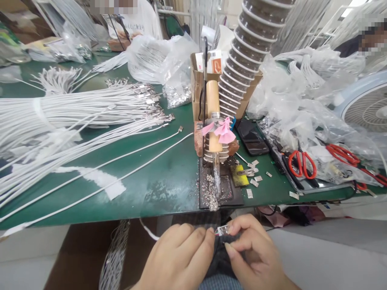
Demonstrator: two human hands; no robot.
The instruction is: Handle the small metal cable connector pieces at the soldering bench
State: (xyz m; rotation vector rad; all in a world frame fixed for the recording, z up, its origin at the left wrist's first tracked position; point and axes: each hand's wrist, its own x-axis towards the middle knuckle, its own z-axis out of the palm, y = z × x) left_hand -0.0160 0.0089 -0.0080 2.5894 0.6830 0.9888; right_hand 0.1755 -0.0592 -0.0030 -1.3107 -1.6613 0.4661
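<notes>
My left hand (pixel 181 253) is closed round a white cable (pixel 148 230), whose tail loops out to the left. Thin coloured wires poke from its fingertips at a small silvery metal connector (pixel 223 229). On the connector's right edge are the fingertips of my right hand (pixel 255 253); the thumb tip sits a little lower. Both hands are just below the table's front edge, over my lap. Just beyond them, a wooden-handled soldering iron (pixel 213 96) hangs tip-down in a stand tied with pink cloth (pixel 222 131). Grey solder bits (pixel 211 191) lie around its tip.
Bundled white cables (pixel 75 106) cover the table's left side. A ribbed extraction hose (pixel 248 52) rises behind the iron. To the right are a yellow sponge (pixel 239 175), loose connectors (pixel 249 193), a phone (pixel 252 137), red-handled cutters (pixel 302 163) and a fan (pixel 367 100). A person (pixel 136 20) sits opposite.
</notes>
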